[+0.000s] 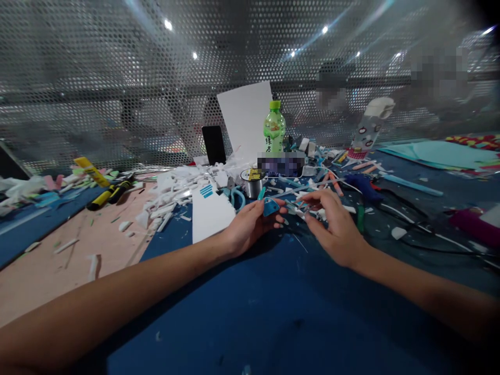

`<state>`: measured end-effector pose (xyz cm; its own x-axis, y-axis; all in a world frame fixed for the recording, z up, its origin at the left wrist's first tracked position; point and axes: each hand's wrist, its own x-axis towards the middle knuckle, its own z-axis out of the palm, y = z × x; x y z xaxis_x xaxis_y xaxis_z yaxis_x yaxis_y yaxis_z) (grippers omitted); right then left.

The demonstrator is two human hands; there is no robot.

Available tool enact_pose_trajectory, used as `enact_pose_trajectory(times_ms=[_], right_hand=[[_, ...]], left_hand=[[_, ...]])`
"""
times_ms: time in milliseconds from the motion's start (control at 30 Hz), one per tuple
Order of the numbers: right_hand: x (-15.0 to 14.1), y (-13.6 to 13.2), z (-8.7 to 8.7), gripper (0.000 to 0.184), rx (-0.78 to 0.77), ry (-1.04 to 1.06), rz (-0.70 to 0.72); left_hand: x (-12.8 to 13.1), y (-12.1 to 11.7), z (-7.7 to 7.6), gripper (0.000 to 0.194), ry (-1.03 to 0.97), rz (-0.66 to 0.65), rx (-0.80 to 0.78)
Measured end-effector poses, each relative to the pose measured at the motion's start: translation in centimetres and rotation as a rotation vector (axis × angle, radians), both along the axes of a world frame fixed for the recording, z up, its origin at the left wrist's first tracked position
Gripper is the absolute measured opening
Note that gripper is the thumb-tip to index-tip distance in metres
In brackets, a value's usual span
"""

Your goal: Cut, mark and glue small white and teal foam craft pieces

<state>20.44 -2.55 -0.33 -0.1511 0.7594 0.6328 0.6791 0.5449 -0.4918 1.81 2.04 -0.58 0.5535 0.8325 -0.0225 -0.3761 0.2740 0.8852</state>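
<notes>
My left hand (250, 225) is closed on a small blue foam piece (270, 207), pinched between thumb and fingers just above the dark blue mat (258, 302). My right hand (332, 221) hovers right beside it, fingers curled toward the piece; whether it grips anything is not visible. A white foam sheet with blue stripes (210, 211) lies just left of my left hand. Teal-handled scissors (236, 196) and a metal spool (252, 182) sit a little beyond.
A heap of white foam offcuts (175, 190) lies at the left. Behind stand a green bottle (274, 127), a black phone (214, 145) and a white card (246, 117) against a perforated metal screen. A yellow-black tool (103, 195) lies far left, a blue glue gun (361, 186) with cables right.
</notes>
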Motion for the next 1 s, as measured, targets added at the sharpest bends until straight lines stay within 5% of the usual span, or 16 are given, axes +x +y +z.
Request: enact_pose_trajectory(times_ms=[467,1000], right_hand=[[-0.6,-1.3,-0.7,0.029,0.102,-0.185,0.089],[-0.4,-1.5,0.1,0.042,-0.060,-0.210,0.253]], left_hand=[[-0.1,-0.4,-0.4,0.046,0.146,-0.050,0.183],[-0.6,0.3,-1.3,0.057,0.268,-0.150,0.385]])
